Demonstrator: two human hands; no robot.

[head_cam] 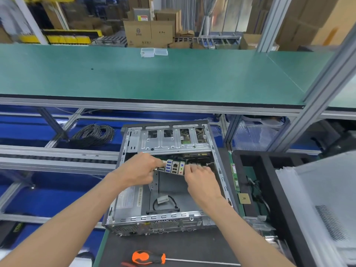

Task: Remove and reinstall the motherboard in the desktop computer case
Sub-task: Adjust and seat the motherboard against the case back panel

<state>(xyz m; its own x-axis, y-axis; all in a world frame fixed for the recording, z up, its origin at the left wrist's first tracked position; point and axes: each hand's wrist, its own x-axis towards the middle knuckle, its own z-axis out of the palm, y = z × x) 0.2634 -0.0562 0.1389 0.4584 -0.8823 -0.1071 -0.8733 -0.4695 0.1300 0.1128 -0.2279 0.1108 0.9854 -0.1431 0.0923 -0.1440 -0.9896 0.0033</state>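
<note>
Lying open-topped: case (165, 178), bare floor showing below motherboard (174, 167). Overhanging far end: drive cage (173, 143). Crowding right side: foam tray (269, 189). Lying near front: screwdriver (148, 257).

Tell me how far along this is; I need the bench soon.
Done: the motherboard looks unscrewed, since it sits tilted in the case with its port block raised, and the screwdriver lies unused in front. In hand: the left hand and right hand grip the board's near edge. Whether it is coming out or going in, I cannot tell. Left: at least seating and screwing it down.
</note>
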